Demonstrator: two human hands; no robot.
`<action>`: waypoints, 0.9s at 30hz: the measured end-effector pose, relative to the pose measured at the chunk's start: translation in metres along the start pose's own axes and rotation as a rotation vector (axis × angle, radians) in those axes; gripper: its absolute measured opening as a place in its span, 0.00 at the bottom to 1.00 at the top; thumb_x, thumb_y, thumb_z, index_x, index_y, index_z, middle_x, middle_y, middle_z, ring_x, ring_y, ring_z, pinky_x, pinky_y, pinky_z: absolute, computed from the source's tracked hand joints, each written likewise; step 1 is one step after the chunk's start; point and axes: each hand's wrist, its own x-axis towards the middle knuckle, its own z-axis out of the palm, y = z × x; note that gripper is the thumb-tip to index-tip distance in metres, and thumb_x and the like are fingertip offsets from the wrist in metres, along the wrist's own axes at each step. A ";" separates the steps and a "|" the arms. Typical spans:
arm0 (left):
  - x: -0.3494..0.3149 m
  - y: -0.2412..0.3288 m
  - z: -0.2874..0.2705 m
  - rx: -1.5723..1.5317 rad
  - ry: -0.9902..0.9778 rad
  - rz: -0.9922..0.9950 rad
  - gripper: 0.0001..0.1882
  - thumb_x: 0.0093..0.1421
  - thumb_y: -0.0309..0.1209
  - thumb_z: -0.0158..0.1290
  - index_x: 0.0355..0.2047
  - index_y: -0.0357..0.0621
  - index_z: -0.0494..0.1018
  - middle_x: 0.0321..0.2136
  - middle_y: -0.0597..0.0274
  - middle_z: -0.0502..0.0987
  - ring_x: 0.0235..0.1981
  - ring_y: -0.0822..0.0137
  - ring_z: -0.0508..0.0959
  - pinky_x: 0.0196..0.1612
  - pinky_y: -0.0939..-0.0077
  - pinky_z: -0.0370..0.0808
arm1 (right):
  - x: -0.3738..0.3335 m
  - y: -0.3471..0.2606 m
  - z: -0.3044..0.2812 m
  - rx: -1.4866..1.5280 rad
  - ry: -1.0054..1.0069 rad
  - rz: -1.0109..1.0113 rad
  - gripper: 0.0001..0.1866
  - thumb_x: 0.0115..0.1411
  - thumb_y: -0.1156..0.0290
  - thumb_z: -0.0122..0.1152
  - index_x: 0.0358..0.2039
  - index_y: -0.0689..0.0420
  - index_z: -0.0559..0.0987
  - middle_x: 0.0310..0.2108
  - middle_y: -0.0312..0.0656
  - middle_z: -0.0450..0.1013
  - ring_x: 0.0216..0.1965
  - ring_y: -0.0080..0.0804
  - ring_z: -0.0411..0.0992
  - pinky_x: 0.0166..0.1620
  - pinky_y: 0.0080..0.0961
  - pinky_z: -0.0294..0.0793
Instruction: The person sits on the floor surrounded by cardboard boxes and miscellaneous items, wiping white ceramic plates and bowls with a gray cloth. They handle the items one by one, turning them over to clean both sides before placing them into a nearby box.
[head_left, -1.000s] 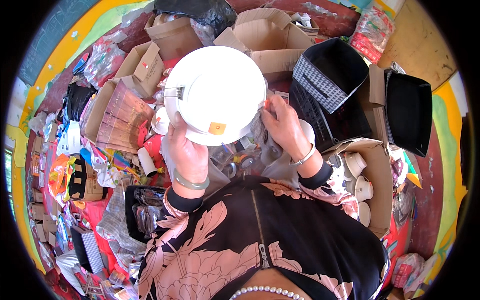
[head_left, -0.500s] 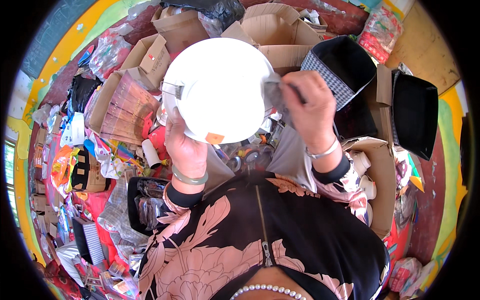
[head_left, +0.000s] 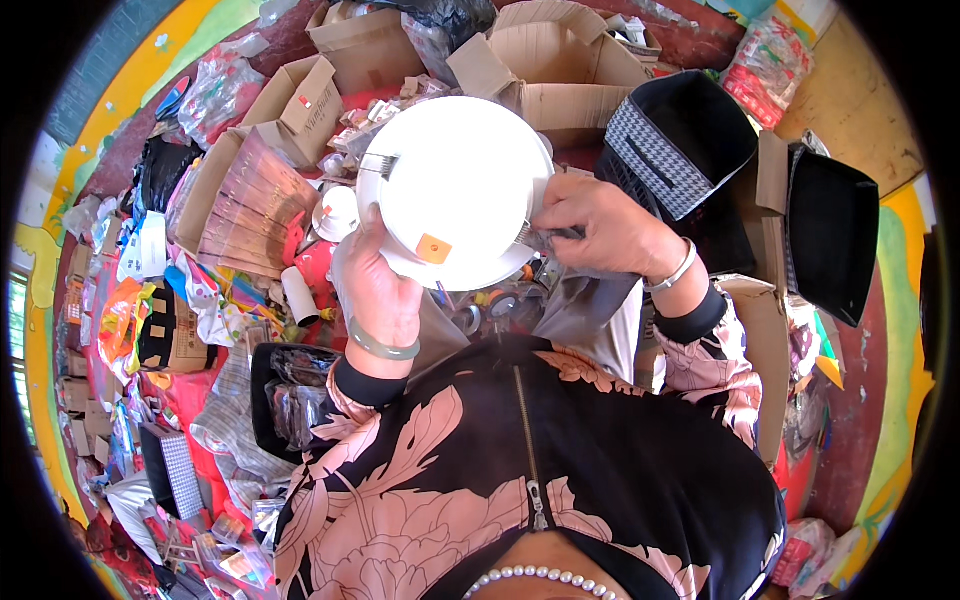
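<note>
Held item: a round white lamp fitting [head_left: 455,185], disc-shaped, flat pale face turned up toward the camera, raised in front of the chest, above the clutter.
Marks on fitting: a small orange sticker [head_left: 433,248] near its lower edge; a metal spring clip [head_left: 383,165] at the upper left rim.
Left hand [head_left: 378,290]: grips the fitting's lower left rim from beneath; fingers curled behind the disc and hidden, thumb lying along the edge; a pale green bangle [head_left: 380,348] on the wrist.
Right hand [head_left: 600,225]: at the fitting's right rim; fingertips bunched together, pinching a small metal clip part at the edge, too small to make out further; a silver bracelet [head_left: 672,275] on the wrist.
Clothing: black jacket [head_left: 520,470] with pink flower print, zip down the middle; a pearl necklace [head_left: 540,578] at the lower edge.
Behind fitting: open brown cardboard boxes [head_left: 560,70], flaps up.
Right side: two black fabric bins [head_left: 690,150], one with a checked panel, the other [head_left: 832,240] further right.
Left side: a cardboard box of stacked pinkish packets [head_left: 250,205]; just beside it a second small white round fitting [head_left: 336,212]; loose plastic bags and coloured wrappers [head_left: 150,300] spread over the floor.
Below the hands: small rolls and loose parts [head_left: 490,305], partly hidden by the fitting and the forearms.
</note>
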 end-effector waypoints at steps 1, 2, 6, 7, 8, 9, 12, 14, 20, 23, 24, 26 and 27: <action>0.001 -0.001 0.000 -0.014 0.004 -0.023 0.20 0.63 0.27 0.40 0.54 0.32 0.62 0.52 0.50 0.69 0.53 0.57 0.70 0.57 0.60 0.66 | -0.001 -0.005 0.001 -0.062 -0.038 0.033 0.13 0.43 0.79 0.58 0.33 0.63 0.81 0.29 0.46 0.69 0.33 0.41 0.68 0.37 0.30 0.69; 0.002 -0.001 0.000 -0.026 0.007 -0.046 0.20 0.63 0.27 0.40 0.54 0.32 0.62 0.51 0.50 0.69 0.52 0.57 0.71 0.56 0.61 0.66 | -0.001 -0.009 0.001 -0.124 -0.074 0.065 0.13 0.43 0.78 0.58 0.33 0.62 0.81 0.29 0.46 0.69 0.33 0.41 0.69 0.37 0.30 0.69; 0.005 -0.002 -0.005 0.041 -0.031 -0.115 0.19 0.64 0.28 0.42 0.53 0.32 0.62 0.48 0.52 0.71 0.50 0.59 0.72 0.55 0.64 0.68 | -0.005 -0.011 -0.002 -0.329 -0.227 0.024 0.09 0.46 0.71 0.58 0.28 0.57 0.82 0.29 0.45 0.69 0.34 0.42 0.71 0.37 0.33 0.72; 0.004 -0.001 -0.004 0.085 -0.028 -0.123 0.19 0.64 0.28 0.43 0.53 0.32 0.62 0.47 0.53 0.72 0.48 0.61 0.73 0.53 0.66 0.69 | -0.008 -0.007 0.000 -0.351 -0.232 -0.018 0.09 0.45 0.71 0.58 0.28 0.56 0.82 0.29 0.45 0.69 0.34 0.42 0.71 0.37 0.33 0.72; 0.003 -0.001 -0.004 0.125 -0.026 -0.135 0.19 0.64 0.28 0.44 0.53 0.31 0.62 0.46 0.54 0.72 0.46 0.62 0.74 0.51 0.68 0.70 | -0.010 -0.005 0.000 -0.376 -0.239 -0.055 0.09 0.45 0.70 0.59 0.28 0.56 0.82 0.29 0.45 0.68 0.34 0.42 0.72 0.37 0.33 0.72; 0.003 0.000 -0.003 0.135 -0.034 -0.129 0.18 0.64 0.28 0.44 0.52 0.32 0.63 0.45 0.54 0.73 0.46 0.63 0.74 0.51 0.68 0.70 | -0.012 -0.008 -0.004 -0.405 -0.236 -0.071 0.09 0.44 0.72 0.59 0.27 0.56 0.82 0.29 0.43 0.67 0.35 0.40 0.71 0.37 0.32 0.73; -0.002 0.004 0.000 0.181 -0.062 -0.102 0.17 0.64 0.28 0.44 0.51 0.32 0.64 0.44 0.55 0.73 0.45 0.64 0.74 0.49 0.70 0.71 | -0.014 -0.011 -0.008 -0.431 -0.191 -0.172 0.09 0.43 0.73 0.59 0.27 0.55 0.82 0.28 0.41 0.67 0.36 0.38 0.69 0.36 0.31 0.73; -0.004 0.007 0.004 0.228 -0.094 -0.079 0.16 0.64 0.28 0.44 0.50 0.32 0.66 0.44 0.56 0.74 0.44 0.65 0.75 0.49 0.71 0.71 | -0.016 -0.013 -0.007 -0.457 -0.167 -0.181 0.09 0.42 0.74 0.59 0.27 0.55 0.82 0.28 0.41 0.66 0.37 0.38 0.69 0.36 0.30 0.73; -0.007 0.017 0.008 0.341 -0.121 0.012 0.15 0.64 0.29 0.45 0.47 0.32 0.69 0.41 0.58 0.76 0.40 0.69 0.76 0.45 0.75 0.72 | -0.016 -0.009 -0.017 -0.394 0.049 -0.247 0.08 0.41 0.77 0.58 0.26 0.57 0.80 0.26 0.42 0.67 0.33 0.40 0.69 0.34 0.30 0.72; -0.016 0.028 -0.003 0.805 -0.225 0.113 0.14 0.64 0.29 0.46 0.45 0.32 0.71 0.38 0.60 0.77 0.38 0.71 0.76 0.42 0.78 0.72 | -0.018 0.007 -0.037 -0.444 0.325 -0.159 0.11 0.41 0.81 0.55 0.28 0.58 0.80 0.27 0.44 0.70 0.31 0.42 0.70 0.34 0.31 0.72; -0.020 0.027 -0.007 0.714 -0.174 0.068 0.13 0.64 0.29 0.46 0.45 0.33 0.71 0.38 0.60 0.77 0.38 0.72 0.76 0.42 0.78 0.71 | -0.018 0.015 -0.047 -0.505 0.403 -0.080 0.11 0.41 0.82 0.55 0.28 0.59 0.80 0.26 0.44 0.69 0.30 0.44 0.70 0.35 0.32 0.72; -0.025 0.022 -0.014 0.531 -0.068 -0.016 0.13 0.64 0.29 0.46 0.43 0.33 0.72 0.37 0.60 0.77 0.37 0.73 0.75 0.41 0.79 0.71 | -0.024 0.030 -0.060 -0.497 0.535 0.096 0.09 0.45 0.82 0.54 0.28 0.60 0.79 0.26 0.43 0.69 0.29 0.38 0.70 0.34 0.29 0.71; -0.027 0.025 -0.006 0.462 -0.022 -0.040 0.13 0.64 0.29 0.46 0.43 0.33 0.72 0.37 0.60 0.77 0.37 0.72 0.76 0.41 0.79 0.72 | -0.027 0.032 -0.061 -0.363 0.562 0.186 0.08 0.47 0.81 0.54 0.29 0.60 0.79 0.26 0.41 0.70 0.29 0.34 0.70 0.34 0.27 0.71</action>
